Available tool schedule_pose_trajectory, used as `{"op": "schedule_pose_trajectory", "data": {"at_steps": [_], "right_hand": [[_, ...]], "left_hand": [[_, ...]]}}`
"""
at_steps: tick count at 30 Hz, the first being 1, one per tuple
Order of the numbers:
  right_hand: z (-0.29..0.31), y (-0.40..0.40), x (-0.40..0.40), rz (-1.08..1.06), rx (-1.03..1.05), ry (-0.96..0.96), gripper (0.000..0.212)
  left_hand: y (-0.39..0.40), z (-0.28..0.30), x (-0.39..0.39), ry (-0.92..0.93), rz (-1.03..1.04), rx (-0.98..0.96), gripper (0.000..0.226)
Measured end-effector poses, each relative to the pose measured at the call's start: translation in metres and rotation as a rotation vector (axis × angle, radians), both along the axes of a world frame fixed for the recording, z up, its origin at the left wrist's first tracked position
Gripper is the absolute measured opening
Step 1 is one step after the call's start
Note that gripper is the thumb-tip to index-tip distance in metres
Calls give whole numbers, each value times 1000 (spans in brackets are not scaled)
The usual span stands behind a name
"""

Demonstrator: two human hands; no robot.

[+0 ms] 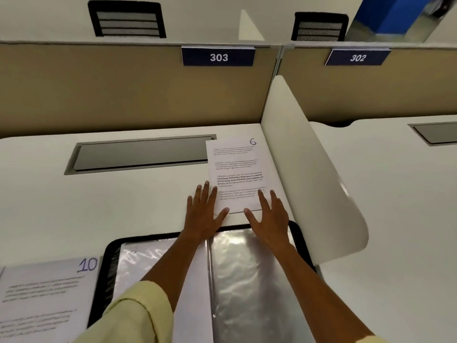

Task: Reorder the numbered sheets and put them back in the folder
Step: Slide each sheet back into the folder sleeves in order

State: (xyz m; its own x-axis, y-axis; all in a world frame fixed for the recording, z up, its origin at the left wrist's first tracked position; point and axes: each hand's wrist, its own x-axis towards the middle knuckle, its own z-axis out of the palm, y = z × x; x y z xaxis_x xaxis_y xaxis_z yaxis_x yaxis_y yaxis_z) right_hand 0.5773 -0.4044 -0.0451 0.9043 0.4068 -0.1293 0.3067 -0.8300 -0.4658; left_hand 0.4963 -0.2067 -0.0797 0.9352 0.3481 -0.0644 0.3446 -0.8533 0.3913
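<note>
Both hands are laid flat with fingers spread, holding nothing: the left hand [204, 214] and right hand [268, 217] are pressed on the sheet marked "6" [237, 174], beyond the open folder [249, 280]. Another sheet marked "10" [44, 293] lies left. Placards read "303" [218, 57] and "302" [357, 57].
</note>
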Motion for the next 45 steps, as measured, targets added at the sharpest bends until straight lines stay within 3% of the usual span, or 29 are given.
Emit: {"op": "schedule_pose_trajectory", "data": {"at_steps": [11,23,34,41,45], "right_hand": [[-30,32,81,-32,53,-41,74],[-15,88,144,-158,104,37,70],[-16,96,155,-163,3,-16,72],[-10,96,160,-140,42,15,81],[-7,96,163,-171,196,66,83]], "left_hand": [[19,-20,38,-21,10,219,85],[19,-18,38,-26,28,218,85],[19,-16,38,-13,33,229,85],[19,-15,39,-8,39,221,85],[18,-15,38,-10,41,221,84]]}}
